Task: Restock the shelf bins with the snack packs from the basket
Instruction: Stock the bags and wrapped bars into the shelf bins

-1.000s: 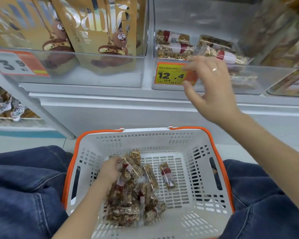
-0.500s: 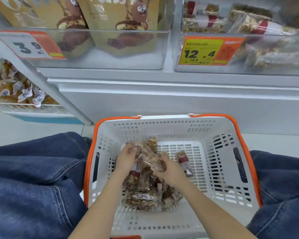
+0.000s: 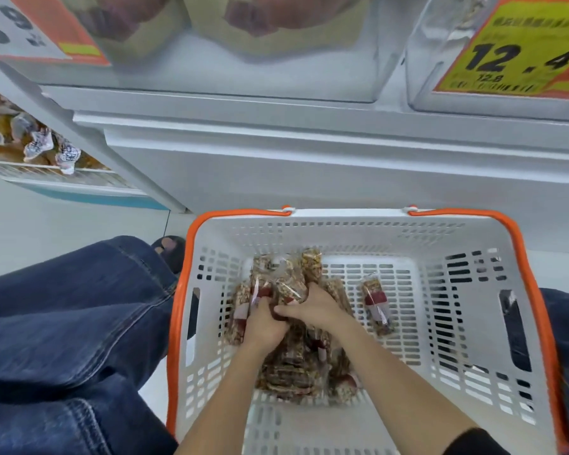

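A white basket (image 3: 467, 323) with an orange rim sits between my knees. A heap of clear snack packs (image 3: 293, 369) with nut bars and red labels lies on its floor. Both hands are down in the heap. My left hand (image 3: 263, 323) is closed around several packs, and my right hand (image 3: 309, 307) grips the same bundle (image 3: 286, 277) from the right, thumbs nearly touching. One single pack (image 3: 376, 305) lies apart to the right. The clear shelf bin (image 3: 421, 77) with the yellow 12.4 price tag (image 3: 519, 50) is at the top right, its inside out of view.
A second clear bin (image 3: 243, 70) holding brown bags hangs at the top centre, with a 3.9 tag (image 3: 23, 31). The white shelf front (image 3: 309, 152) stands behind the basket. A lower shelf of small wrapped sweets (image 3: 40, 146) is at left. My jeans flank the basket.
My right hand came down from the 12.4 bin into the basket and joined the left on the packs. The view tilted down and closer, so the bins slid upward out of frame.
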{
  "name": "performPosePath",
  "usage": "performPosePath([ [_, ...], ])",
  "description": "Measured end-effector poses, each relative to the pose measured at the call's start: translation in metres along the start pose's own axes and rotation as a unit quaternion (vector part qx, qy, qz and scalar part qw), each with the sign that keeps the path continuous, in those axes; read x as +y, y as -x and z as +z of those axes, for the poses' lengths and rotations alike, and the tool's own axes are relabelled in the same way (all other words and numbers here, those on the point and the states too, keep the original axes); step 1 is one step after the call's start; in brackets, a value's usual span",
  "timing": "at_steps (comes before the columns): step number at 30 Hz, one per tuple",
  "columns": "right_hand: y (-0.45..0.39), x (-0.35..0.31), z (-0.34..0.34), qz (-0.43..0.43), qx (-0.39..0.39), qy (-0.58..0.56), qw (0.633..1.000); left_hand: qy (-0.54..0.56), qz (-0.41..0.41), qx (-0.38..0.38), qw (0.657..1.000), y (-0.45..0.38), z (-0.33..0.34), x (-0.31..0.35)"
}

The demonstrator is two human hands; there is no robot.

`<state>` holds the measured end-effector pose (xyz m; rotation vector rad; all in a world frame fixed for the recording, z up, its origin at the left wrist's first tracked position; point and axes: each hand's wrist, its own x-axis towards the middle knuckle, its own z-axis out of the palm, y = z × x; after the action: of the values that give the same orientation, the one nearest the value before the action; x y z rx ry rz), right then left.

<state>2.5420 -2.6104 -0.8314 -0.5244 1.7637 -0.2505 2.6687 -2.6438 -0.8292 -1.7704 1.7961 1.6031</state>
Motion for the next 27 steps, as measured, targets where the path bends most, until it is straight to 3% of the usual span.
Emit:
performPosePath([
  [3, 0.001, 0.000, -0.003, 0.022, -0.001, -0.071, 0.997, 0.115, -0.051, -0.036, 0.991, -0.001, 0.000, 0.005],
  [6, 0.008, 0.001, 0.000, 0.035, 0.034, -0.131, 0.990, 0.154, -0.071, -0.046, 0.984, -0.001, -0.003, 0.014],
  [9, 0.024, 0.004, 0.001, 0.010, 0.067, -0.175, 0.982, 0.287, -0.112, -0.028, 0.951, 0.003, -0.002, 0.010],
  [11, 0.032, 0.007, 0.000, 0.000, 0.047, -0.210, 0.977, 0.365, -0.141, -0.020, 0.920, 0.010, -0.003, 0.011],
  [15, 0.044, 0.005, 0.006, -0.023, -0.049, -0.216, 0.975, 0.395, -0.182, -0.020, 0.900, 0.006, -0.001, 0.017],
  [17, 0.047, 0.002, 0.007, -0.037, -0.052, -0.247, 0.967, 0.424, -0.207, -0.034, 0.881, -0.002, 0.002, 0.017],
  [23, 0.060, 0.007, -0.008, -0.025, -0.017, -0.371, 0.928, 0.379, -0.172, -0.015, 0.909, -0.001, -0.010, 0.033],
  [25, 0.070, 0.011, -0.020, -0.017, -0.021, -0.417, 0.908, 0.253, -0.112, 0.031, 0.960, -0.001, -0.014, 0.037],
  [27, 0.080, 0.016, -0.033, -0.037, -0.024, -0.428, 0.903, 0.171, -0.063, 0.060, 0.981, 0.001, -0.018, 0.042],
])
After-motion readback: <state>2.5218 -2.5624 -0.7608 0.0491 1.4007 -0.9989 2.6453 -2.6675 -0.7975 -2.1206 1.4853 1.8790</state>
